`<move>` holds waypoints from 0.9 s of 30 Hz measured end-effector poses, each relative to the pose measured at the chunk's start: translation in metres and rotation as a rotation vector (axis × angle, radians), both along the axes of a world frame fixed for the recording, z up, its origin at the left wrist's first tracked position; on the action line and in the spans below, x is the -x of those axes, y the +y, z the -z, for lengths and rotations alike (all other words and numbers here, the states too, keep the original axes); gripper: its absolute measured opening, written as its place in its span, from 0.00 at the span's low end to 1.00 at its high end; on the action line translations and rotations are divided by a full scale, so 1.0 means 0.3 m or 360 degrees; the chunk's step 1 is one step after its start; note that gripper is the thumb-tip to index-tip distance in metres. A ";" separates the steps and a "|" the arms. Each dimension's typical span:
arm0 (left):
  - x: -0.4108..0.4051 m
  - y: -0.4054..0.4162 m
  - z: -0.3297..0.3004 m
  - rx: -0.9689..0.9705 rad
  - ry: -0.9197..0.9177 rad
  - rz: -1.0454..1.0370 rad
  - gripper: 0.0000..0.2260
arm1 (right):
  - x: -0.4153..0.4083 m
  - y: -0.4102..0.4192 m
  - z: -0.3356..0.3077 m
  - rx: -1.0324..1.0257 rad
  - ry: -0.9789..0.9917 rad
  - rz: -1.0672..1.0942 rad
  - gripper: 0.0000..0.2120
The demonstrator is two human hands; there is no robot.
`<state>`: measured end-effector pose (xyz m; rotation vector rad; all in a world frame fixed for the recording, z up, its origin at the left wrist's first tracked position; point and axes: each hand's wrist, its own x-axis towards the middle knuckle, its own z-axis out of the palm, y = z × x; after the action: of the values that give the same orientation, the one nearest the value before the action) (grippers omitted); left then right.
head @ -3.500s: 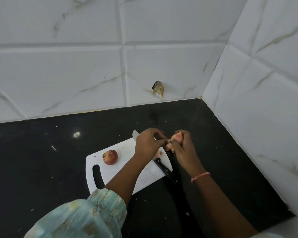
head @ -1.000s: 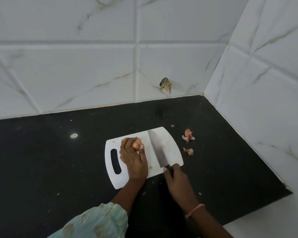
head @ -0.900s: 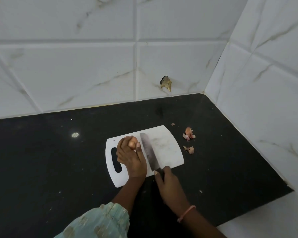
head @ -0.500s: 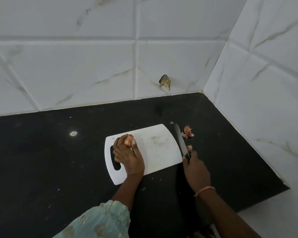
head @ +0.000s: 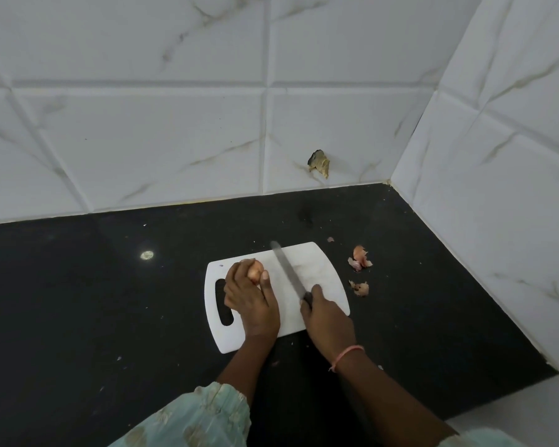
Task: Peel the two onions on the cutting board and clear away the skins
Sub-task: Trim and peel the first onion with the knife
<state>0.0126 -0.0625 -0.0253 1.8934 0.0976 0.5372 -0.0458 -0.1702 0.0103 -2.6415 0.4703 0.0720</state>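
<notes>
A white cutting board (head: 320,275) lies on the black counter. My left hand (head: 250,298) grips a small brown-skinned onion (head: 255,272) on the board's left part, fingers curled round it. My right hand (head: 326,312) holds the black handle of a knife (head: 288,272), whose blade slants up and to the left over the middle of the board, just right of the onion. Only one onion shows. Loose onion skins lie on the counter right of the board: one clump (head: 359,258) farther back and another clump (head: 360,288) nearer.
The black counter (head: 110,301) ends at white tiled walls behind and to the right. A small skin scrap (head: 330,239) lies past the board's far corner. A chipped spot (head: 319,162) marks the back wall. Crumbs dot the counter.
My right hand has swung the knife back from the board's right edge to over its middle, beside the onion. My left hand has kept its hold on the onion.
</notes>
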 end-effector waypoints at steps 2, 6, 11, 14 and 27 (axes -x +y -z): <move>0.003 -0.004 0.007 -0.0108 -0.0108 0.0114 0.15 | 0.010 -0.069 0.003 0.0023 -0.0029 0.0163 0.08; 0.003 0.001 0.026 -0.0164 -0.0175 0.0542 0.13 | 0.039 -0.198 -0.021 -0.0051 -0.0199 0.0560 0.08; -0.011 0.001 0.017 -0.0059 0.0173 0.0846 0.18 | 0.062 -0.214 -0.034 -0.0073 -0.0271 0.0461 0.08; -0.022 0.006 0.027 -0.0080 0.0268 0.0875 0.20 | 0.063 -0.180 -0.034 -0.0205 -0.0336 0.0354 0.05; -0.032 -0.003 0.033 -0.0205 0.0330 0.0874 0.20 | 0.051 -0.064 0.006 -0.0498 -0.0245 0.0173 0.05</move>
<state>0.0222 -0.0635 -0.0353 1.9883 -0.3224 -0.0275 -0.0612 -0.1895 0.0085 -2.2910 0.5042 -0.0847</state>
